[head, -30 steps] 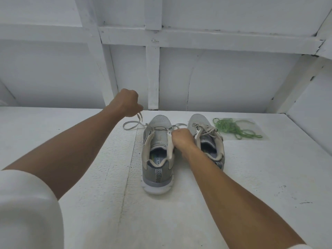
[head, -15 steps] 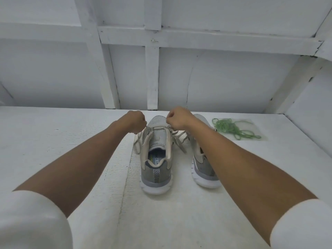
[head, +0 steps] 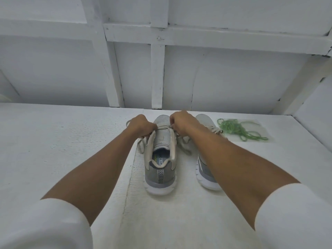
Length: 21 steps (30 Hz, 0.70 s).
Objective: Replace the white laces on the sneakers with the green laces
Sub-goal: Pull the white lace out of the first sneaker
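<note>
- My left hand (head: 142, 125) is at the left edge of the grey sneaker (head: 159, 169), just above the tongue. The fingers are curled tight and pinch the white lace (head: 162, 127) at the eyelet row.
- My right hand (head: 181, 123) is at the opposite edge of the same shoe. The fingers are curled in the same way and pinch the lace on that side; the fingertips are hidden behind the knuckles.
- A short span of the white lace runs taut across the tongue between my two hands. Its loose ends hang down on both sides of the shoe and lie on the white tabletop (head: 53, 141).
- The grey sneaker stands upright on its sole, heel toward me (part of a printed insole label shows inside the opening).
- The second sneaker (head: 203, 119) stands just beside it on my right, also heel toward me. My right forearm covers most of its middle, and its own white lace shows near the toe.
- The green laces (head: 237, 129) lie in a loose tangle on a clear plastic sheet (head: 260, 126), on the tabletop just right of the second sneaker and apart from both hands.
- White sleeves (head: 45, 223) cover both of my upper arms.
- A white wall with painted beams (head: 158, 76) rises behind the tabletop.
</note>
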{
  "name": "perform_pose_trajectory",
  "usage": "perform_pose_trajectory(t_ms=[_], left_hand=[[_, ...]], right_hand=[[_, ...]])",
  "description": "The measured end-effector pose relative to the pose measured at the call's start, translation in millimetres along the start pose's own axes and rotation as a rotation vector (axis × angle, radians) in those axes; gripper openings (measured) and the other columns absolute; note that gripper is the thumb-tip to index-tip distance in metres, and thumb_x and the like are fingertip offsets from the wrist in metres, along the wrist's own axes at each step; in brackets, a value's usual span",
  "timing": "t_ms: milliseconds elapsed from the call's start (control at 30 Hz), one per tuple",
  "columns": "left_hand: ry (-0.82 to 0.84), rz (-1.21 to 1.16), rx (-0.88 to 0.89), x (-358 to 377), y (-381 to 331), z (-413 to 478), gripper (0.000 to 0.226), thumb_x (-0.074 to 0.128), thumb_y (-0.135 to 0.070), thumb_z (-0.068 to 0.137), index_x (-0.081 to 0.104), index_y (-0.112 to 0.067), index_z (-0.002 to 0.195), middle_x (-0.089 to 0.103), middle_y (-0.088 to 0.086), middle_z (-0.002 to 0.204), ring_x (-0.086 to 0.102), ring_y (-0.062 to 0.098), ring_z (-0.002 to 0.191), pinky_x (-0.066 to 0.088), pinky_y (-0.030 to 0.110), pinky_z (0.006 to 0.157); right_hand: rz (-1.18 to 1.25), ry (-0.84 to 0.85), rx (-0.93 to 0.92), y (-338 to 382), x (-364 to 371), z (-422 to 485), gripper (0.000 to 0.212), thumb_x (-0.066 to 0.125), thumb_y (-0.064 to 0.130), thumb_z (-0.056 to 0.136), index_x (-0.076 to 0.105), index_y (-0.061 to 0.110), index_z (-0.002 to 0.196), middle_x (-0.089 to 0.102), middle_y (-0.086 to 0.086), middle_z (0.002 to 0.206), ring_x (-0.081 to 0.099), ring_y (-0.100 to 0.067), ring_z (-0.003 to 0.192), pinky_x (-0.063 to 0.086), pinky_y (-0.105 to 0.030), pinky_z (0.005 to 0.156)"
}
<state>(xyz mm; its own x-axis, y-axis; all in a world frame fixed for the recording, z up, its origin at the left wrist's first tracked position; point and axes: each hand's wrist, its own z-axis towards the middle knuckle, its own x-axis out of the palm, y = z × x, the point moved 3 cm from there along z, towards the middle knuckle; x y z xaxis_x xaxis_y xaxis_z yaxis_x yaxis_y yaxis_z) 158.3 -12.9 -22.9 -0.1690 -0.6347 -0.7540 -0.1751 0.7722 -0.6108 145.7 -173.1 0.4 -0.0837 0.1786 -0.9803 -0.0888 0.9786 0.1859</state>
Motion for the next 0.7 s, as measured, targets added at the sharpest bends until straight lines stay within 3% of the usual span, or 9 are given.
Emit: perform_pose_trajectory(t_ms=[133,267,333,433,533,700], left_hand=[[-0.019,-0.119,-0.011,3,11,1,0.027,0.071,-0.029,0.082,0.072,-0.002,0.078,0.057,0.001,0.048,0.053,0.025,0.056,0.053,0.034,0.082],[0.004,-0.245,-0.049,5,15,1,0.028,0.076,-0.025,0.081,0.073,0.003,0.083,0.049,-0.006,0.033,0.044,0.019,0.047,0.041,0.024,0.052],[0.0,-0.287,-0.056,6,16,2,0.033,0.077,-0.025,0.081,0.073,0.007,0.09,0.052,-0.001,0.039,0.043,0.019,0.047,0.038,0.023,0.05],[0.016,-0.345,-0.067,8,17,3,0.035,0.077,-0.024,0.081,0.072,0.008,0.093,0.056,0.005,0.054,0.045,0.019,0.05,0.039,0.024,0.052],[0.007,-0.359,-0.078,8,18,4,0.033,0.079,-0.025,0.079,0.073,0.006,0.09,0.055,-0.001,0.042,0.047,0.019,0.051,0.041,0.025,0.053],[0.0,-0.399,-0.115,8,19,1,0.024,0.08,-0.022,0.079,0.07,-0.004,0.067,0.05,-0.004,0.034,0.044,0.019,0.051,0.04,0.027,0.052]], right_hand=[[-0.087,-0.038,0.027,-11,-18,1,0.026,0.053,0.002,0.085,0.066,0.015,0.104,0.063,-0.006,0.11,0.06,-0.028,0.102,0.047,-0.03,0.076],[-0.112,-0.202,0.143,-44,-65,8,0.031,0.051,0.0,0.084,0.066,0.011,0.11,0.062,-0.013,0.116,0.06,-0.033,0.105,0.052,-0.035,0.086],[-0.087,-0.233,0.168,-56,-87,14,0.027,0.053,0.003,0.084,0.066,0.01,0.107,0.063,-0.013,0.116,0.059,-0.033,0.105,0.052,-0.038,0.089],[-0.046,-0.144,0.076,-53,-87,20,0.032,0.058,0.011,0.088,0.062,0.018,0.12,0.056,-0.012,0.13,0.052,-0.032,0.119,0.045,-0.04,0.1],[-0.031,-0.03,-0.047,-32,-56,21,0.046,0.06,0.017,0.091,0.052,0.025,0.135,0.046,-0.008,0.141,0.043,-0.03,0.129,0.039,-0.042,0.106],[-0.121,0.058,-0.102,-7,-2,16,0.021,0.063,0.027,0.092,0.066,0.025,0.113,0.06,-0.004,0.123,0.052,-0.026,0.119,0.044,-0.033,0.09]])
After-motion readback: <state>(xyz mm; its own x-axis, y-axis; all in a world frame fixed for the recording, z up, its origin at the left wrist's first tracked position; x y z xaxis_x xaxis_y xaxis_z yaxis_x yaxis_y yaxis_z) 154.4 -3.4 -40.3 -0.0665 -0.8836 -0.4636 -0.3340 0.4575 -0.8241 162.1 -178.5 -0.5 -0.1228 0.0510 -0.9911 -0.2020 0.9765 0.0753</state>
